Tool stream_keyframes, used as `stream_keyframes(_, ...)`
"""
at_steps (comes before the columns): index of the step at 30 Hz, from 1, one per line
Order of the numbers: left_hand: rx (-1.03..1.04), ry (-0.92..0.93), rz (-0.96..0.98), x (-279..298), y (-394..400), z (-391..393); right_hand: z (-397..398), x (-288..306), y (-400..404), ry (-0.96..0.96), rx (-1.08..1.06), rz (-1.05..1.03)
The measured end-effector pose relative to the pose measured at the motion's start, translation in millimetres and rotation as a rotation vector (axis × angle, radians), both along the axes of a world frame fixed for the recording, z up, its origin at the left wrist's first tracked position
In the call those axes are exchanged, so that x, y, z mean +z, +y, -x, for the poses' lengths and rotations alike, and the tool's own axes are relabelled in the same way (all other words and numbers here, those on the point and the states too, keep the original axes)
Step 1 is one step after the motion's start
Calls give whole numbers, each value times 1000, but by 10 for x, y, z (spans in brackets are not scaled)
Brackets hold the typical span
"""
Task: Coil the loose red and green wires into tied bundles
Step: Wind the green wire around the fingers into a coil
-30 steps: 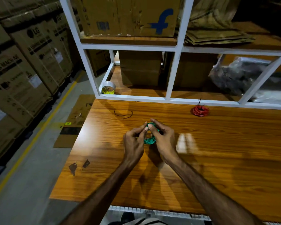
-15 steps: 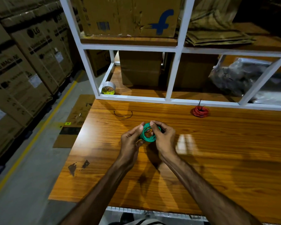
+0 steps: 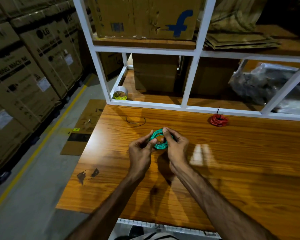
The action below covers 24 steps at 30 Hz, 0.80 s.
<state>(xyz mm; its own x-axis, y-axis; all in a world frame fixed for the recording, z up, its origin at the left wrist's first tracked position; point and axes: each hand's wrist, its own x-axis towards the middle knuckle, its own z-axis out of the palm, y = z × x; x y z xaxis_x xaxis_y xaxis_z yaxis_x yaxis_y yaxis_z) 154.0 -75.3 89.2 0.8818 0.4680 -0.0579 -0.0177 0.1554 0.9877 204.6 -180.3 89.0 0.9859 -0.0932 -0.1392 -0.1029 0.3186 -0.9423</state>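
Observation:
A coil of green wire is held just above the wooden table, near its middle. My left hand pinches the coil's left side between thumb and fingers. My right hand grips its right side, with the forefinger over the top of the ring. A red wire bundle, coiled and tied with a black tie sticking up, lies at the table's far edge to the right. A short loose black tie lies on the table beyond my left hand.
A white shelf frame rises behind the table, holding cardboard boxes, a tape roll and a plastic-wrapped bundle. Stacked cartons line the aisle on the left. The table's left edge drops to the floor.
The green coil has turned from edge-on to a more open ring facing me, and both hands have shifted their hold on it slightly. The red bundle and black tie have not moved.

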Motion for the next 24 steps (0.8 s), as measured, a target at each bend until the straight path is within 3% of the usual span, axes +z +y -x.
stream_keyframes(6, 68, -30, 45, 36, -25, 11, 8, -35, 84, 42, -14, -47)
stream_keyframes(16, -36, -6, 53, 41, 87, 18, 25, -67, 200, 38, -35, -38)
stream_keyframes(24, 133, -15, 44, 7, 96, -14, 51, -59, 371, 79, -37, -53)
